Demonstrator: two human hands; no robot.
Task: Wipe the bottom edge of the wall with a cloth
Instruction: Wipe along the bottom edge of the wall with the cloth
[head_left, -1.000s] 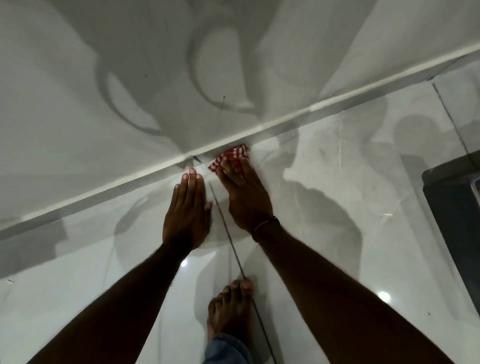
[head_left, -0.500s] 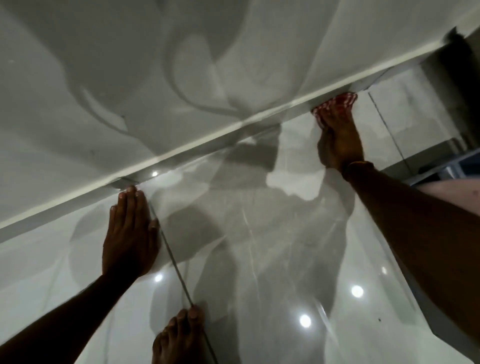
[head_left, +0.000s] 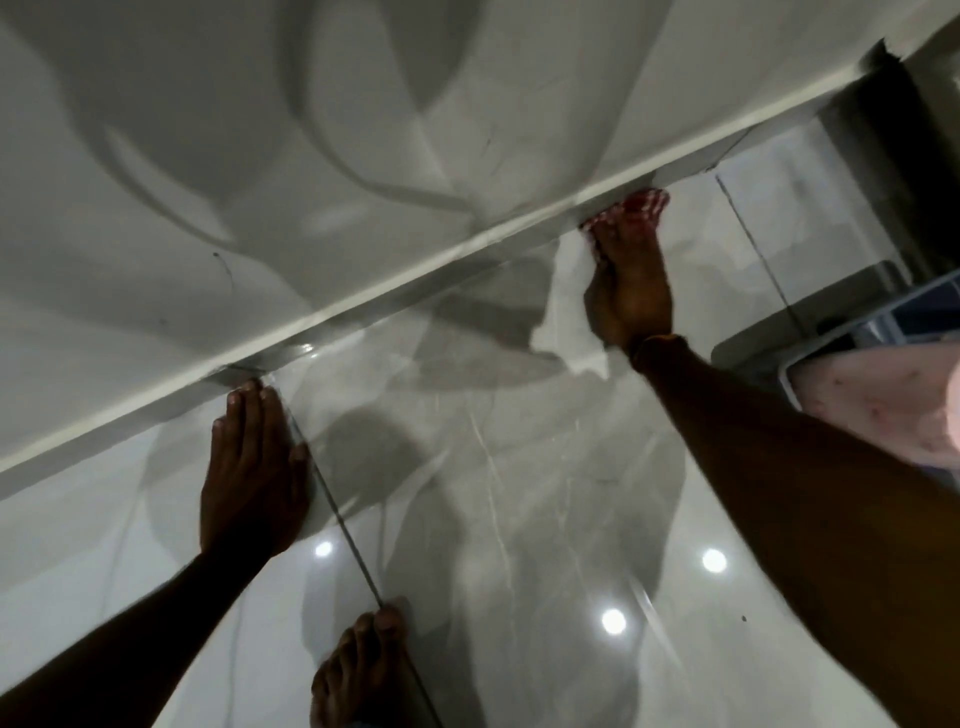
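A red-and-white checked cloth (head_left: 641, 204) lies pressed against the bottom edge of the wall (head_left: 415, 270), a pale strip running diagonally from lower left to upper right. My right hand (head_left: 626, 291) lies flat over the cloth with its fingertips at the wall's foot, arm stretched far to the right. My left hand (head_left: 249, 462) rests palm down on the glossy floor, fingers apart, fingertips just short of the wall edge, holding nothing.
My bare foot (head_left: 363, 670) stands on the polished tile floor (head_left: 493, 519) at the bottom centre, beside a dark grout line (head_left: 343, 519). A dark gap or post (head_left: 893, 156) ends the wall at upper right. A pale pink object on a frame (head_left: 883, 400) sits at the right edge.
My right hand slid the cloth along the wall's foot, from beside my left hand out to the far right. The left hand stayed planted on the floor.
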